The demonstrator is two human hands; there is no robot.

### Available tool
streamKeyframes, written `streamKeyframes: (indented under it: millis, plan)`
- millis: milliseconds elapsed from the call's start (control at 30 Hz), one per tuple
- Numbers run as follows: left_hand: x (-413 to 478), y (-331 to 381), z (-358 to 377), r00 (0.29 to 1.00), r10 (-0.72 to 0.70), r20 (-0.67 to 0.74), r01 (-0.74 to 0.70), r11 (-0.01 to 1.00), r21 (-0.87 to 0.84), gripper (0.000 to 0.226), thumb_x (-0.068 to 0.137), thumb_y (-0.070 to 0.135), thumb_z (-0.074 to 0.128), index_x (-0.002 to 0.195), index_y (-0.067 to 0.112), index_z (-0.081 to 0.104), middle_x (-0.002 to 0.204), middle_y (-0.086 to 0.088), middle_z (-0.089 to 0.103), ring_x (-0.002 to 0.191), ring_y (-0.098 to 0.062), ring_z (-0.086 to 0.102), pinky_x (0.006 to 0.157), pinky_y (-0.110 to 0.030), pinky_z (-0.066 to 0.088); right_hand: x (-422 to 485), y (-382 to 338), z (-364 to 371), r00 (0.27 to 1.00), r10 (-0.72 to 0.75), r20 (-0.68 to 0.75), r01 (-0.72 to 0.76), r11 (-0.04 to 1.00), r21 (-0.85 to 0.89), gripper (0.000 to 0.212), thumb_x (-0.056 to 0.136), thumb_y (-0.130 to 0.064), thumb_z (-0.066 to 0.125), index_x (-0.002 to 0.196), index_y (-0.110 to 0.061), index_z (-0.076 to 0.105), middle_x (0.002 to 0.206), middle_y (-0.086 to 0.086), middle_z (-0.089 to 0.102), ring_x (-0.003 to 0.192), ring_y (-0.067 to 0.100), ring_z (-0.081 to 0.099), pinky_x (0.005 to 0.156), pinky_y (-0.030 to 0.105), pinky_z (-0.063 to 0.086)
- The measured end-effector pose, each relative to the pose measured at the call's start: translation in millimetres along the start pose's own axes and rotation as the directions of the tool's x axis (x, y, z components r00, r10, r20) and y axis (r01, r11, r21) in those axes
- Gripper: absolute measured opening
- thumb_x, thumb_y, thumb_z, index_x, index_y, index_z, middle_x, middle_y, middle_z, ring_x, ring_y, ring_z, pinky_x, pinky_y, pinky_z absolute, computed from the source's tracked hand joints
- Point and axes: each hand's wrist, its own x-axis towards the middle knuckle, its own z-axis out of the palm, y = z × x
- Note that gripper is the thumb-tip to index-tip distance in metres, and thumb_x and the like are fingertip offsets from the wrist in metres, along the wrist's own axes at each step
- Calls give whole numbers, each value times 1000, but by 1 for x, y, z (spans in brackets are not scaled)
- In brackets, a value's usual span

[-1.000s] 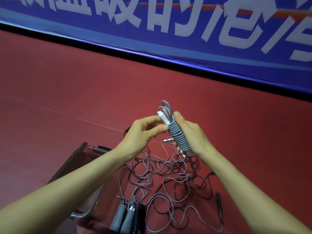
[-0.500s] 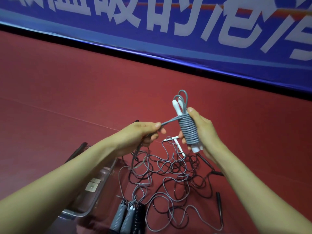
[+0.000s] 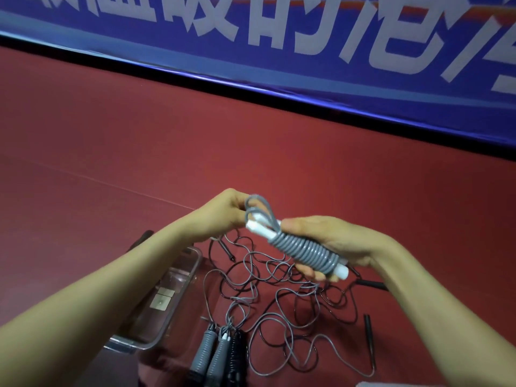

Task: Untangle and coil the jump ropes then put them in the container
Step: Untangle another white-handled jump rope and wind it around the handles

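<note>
Gripped the coiled grey jump rope [image 3: 304, 251] in the right hand [image 3: 343, 247], with the fingers [image 3: 312, 272] curled under its wound middle and the thumb pressed on top near the white handle ends. Pinched the loose loops [image 3: 258, 208] at its upper end in the left hand [image 3: 223, 216], those fingers [image 3: 238, 201] closed on them, it seemed, though partly hidden. Held the bundle tilted in the air over a tangle of grey and black ropes [image 3: 279, 291] spread on the red floor [image 3: 139, 163]. Noted a clear container [image 3: 195, 261] just left of the tangle, under the left forearm. Counted three wound ropes [image 3: 220, 356], two grey and one black, side by side just beside the container. Made out a blue banner [image 3: 307, 65] along the far edge.
</note>
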Motion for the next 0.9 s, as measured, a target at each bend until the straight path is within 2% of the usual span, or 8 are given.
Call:
streamKeyframes:
  millis: [100,167,233,433,567,667,800,900]
  plan:
    - [3,3,5,996,-80,37,75,990,117,3,80,14,77,78,16,75,80,-12,72,72,-13,59,72,-31,46,10,8,3,988,102,-115,-133,945,-300,46,86,-53,60,108,-13,52,73,14,65,53,25,58,45,27,49]
    - [5,-1,13,995,-91,-42,97,980,172,10,77,25,80,77,15,75,78,-13,71,69,-11,56,69,-30,45,18,15,5,956,16,-293,-197,774,-601,50,86,-60,56,122,-25,53,98,7,69,78,27,64,69,35,53]
    - [5,-3,22,991,-73,-115,88,987,131,17,82,30,75,79,14,75,68,-3,70,63,-10,56,66,-29,47,22,20,4,893,-131,-430,-289,566,-772,46,89,-63,47,130,-43,45,101,-2,63,93,25,60,79,35,44]
    - [6,-1,42,959,-194,-209,123,943,-310,8,94,14,60,96,12,52,64,3,61,43,-9,39,42,-19,31,24,20,-5,696,-420,-582,-427,410,-806,46,97,-58,34,142,-51,30,121,0,63,107,33,61,80,36,42]
    - [5,4,45,944,-287,-164,217,912,-348,13,98,19,54,101,7,51,62,-1,61,44,-7,34,44,-17,29,27,25,-3,625,-507,-593,-470,362,-805,52,97,-59,32,147,-46,24,121,0,60,103,34,62,70,33,35]
    - [7,8,44,935,-341,-95,263,849,-459,30,103,26,42,104,2,60,67,-2,61,47,-6,35,47,-16,29,26,21,-4,594,-537,-599,-468,375,-800,52,97,-57,32,147,-45,24,121,0,60,102,34,62,70,33,34]
    - [5,9,37,910,-413,26,347,727,-593,20,95,20,57,100,4,68,66,6,62,54,-6,44,54,-16,40,25,19,-3,597,-544,-590,-477,351,-806,52,99,-55,30,148,-44,20,119,-1,58,102,32,62,68,31,31]
    - [3,5,38,934,-349,-77,265,820,-507,24,90,20,64,102,0,69,65,4,60,51,-7,46,50,-18,43,26,18,-5,586,-550,-595,-457,382,-803,51,98,-55,31,148,-45,22,117,-1,59,101,33,62,69,31,32]
